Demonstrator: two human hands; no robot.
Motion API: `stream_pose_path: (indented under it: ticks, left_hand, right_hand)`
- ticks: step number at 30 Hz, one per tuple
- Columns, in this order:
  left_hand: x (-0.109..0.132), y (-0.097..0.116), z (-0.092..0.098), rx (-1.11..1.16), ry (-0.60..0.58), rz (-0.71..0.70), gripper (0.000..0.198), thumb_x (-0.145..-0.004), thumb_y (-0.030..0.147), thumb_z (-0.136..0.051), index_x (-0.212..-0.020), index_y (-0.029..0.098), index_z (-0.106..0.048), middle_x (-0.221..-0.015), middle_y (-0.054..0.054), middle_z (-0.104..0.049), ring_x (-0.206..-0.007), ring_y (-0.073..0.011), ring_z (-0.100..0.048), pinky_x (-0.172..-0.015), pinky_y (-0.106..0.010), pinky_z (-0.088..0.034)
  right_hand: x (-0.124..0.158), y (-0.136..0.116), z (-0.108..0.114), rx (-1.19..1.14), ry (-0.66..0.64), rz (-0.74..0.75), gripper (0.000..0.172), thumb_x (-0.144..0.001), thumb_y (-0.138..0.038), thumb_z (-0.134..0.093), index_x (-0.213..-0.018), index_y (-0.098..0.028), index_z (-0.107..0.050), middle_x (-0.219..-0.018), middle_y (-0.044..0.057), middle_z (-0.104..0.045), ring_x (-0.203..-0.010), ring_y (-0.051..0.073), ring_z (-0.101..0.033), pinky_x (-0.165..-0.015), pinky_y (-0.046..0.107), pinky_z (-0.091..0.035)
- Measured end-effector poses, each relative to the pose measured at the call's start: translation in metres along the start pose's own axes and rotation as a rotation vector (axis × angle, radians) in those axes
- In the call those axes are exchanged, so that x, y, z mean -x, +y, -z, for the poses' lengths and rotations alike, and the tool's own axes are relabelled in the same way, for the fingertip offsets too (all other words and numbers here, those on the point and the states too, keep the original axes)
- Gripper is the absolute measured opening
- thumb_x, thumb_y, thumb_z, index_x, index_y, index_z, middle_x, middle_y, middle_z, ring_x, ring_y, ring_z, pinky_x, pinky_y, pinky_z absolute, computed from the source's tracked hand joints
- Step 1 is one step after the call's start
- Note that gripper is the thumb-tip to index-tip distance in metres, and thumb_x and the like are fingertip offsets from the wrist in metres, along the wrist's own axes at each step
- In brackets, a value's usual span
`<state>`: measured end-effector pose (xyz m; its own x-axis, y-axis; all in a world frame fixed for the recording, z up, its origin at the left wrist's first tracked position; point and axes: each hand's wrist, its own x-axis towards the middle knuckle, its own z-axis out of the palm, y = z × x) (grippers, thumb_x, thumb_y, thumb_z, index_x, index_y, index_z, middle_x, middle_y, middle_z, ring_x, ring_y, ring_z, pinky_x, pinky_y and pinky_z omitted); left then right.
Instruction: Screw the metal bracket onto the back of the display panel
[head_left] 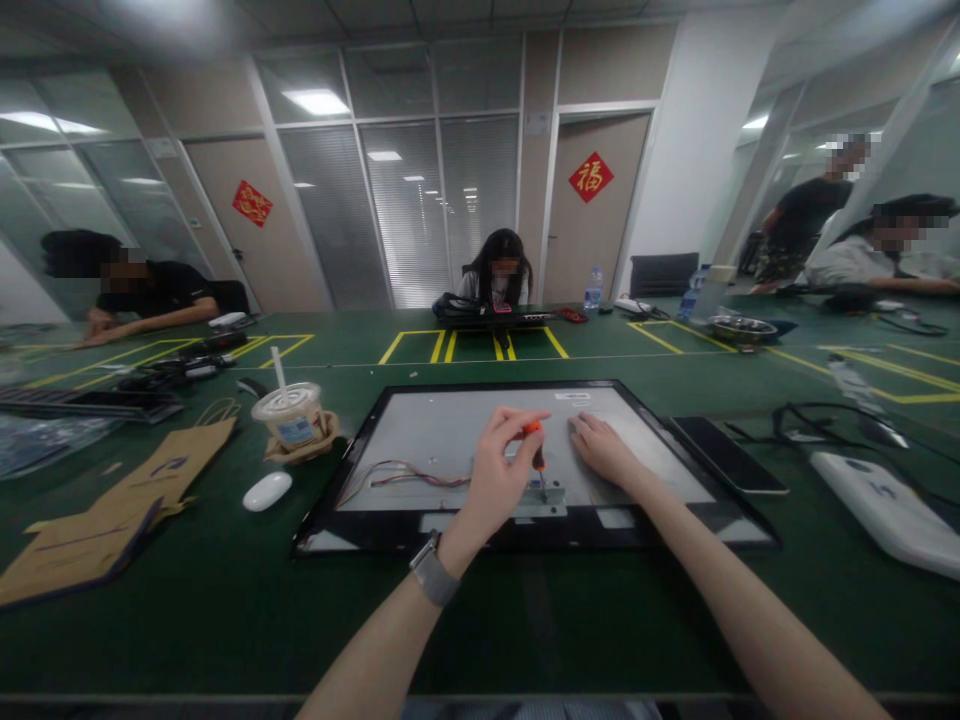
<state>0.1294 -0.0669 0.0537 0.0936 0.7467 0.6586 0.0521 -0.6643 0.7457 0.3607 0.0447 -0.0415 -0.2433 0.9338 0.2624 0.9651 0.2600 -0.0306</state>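
A flat display panel [420,425] with a black frame and a grey metal back lies on the green table in front of me. My left hand [504,465] pinches a screwdriver [538,452] with an orange and dark handle. Its shaft points down, with the tip at a small metal bracket [553,500] near the panel's front edge. My right hand [600,445] lies flat on the right part of the panel's back, fingers stretched out. To the left of my left hand, thin coloured wires [405,470] run across the panel.
Left of the panel are a white mouse [268,491], a drink cup [289,415] in a cardboard holder and a brown paper bag [142,500]. On the right lie a black phone [726,453], a white device [885,505] and black cables [810,425]. Several people sit or stand around.
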Motion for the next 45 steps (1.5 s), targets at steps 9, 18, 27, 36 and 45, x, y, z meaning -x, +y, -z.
stream_pose_path:
  ticks: [9,18,27,36,45]
  left_hand:
    - [-0.001,0.0,0.0,0.05,-0.028,0.059,0.027,-0.102,0.029,-0.048,-0.119,0.019,-0.066,-0.106,-0.008,-0.066,-0.097,-0.0193,-0.066,-0.093,-0.036,-0.053]
    - [0.0,0.006,0.002,-0.096,0.0,-0.017,0.028,-0.101,0.026,-0.05,-0.119,0.021,-0.07,-0.119,-0.01,-0.062,-0.107,-0.0206,-0.061,-0.097,-0.037,-0.051]
    - [0.002,0.007,-0.002,-0.166,0.04,-0.088,0.022,-0.095,0.029,-0.062,-0.112,0.022,-0.073,-0.101,-0.005,-0.059,-0.09,-0.0172,-0.061,-0.086,-0.034,-0.055]
    - [0.001,0.006,-0.001,-0.209,0.044,-0.097,0.014,-0.091,0.031,-0.069,-0.101,0.021,-0.073,-0.084,-0.001,-0.057,-0.074,-0.0147,-0.059,-0.073,-0.029,-0.055]
    - [0.004,0.012,0.0,-0.203,-0.033,-0.12,0.03,-0.102,0.019,-0.044,-0.125,0.02,-0.063,-0.112,-0.009,-0.061,-0.097,-0.0181,-0.063,-0.088,-0.033,-0.051]
  right_hand:
    - [0.0,0.001,0.001,-0.006,-0.003,0.006,0.044,-0.102,-0.023,-0.037,-0.139,-0.011,-0.056,-0.147,0.021,-0.054,-0.133,0.031,-0.054,-0.112,0.044,-0.038]
    - [-0.002,0.003,0.0,-0.032,-0.013,0.005,0.044,-0.101,-0.024,-0.037,-0.139,-0.013,-0.057,-0.147,0.021,-0.054,-0.134,0.032,-0.053,-0.111,0.046,-0.038]
    - [-0.002,0.001,0.003,-0.025,-0.039,0.004,0.045,-0.102,-0.024,-0.037,-0.141,-0.009,-0.055,-0.149,0.022,-0.052,-0.136,0.031,-0.051,-0.113,0.044,-0.037]
    - [-0.001,0.003,-0.001,-0.025,0.005,0.019,0.045,-0.101,-0.022,-0.036,-0.139,-0.01,-0.057,-0.147,0.022,-0.055,-0.133,0.032,-0.053,-0.111,0.046,-0.039]
    - [-0.001,0.004,0.001,-0.014,-0.023,0.017,0.046,-0.101,-0.024,-0.037,-0.141,-0.01,-0.055,-0.148,0.021,-0.054,-0.134,0.031,-0.053,-0.112,0.044,-0.038]
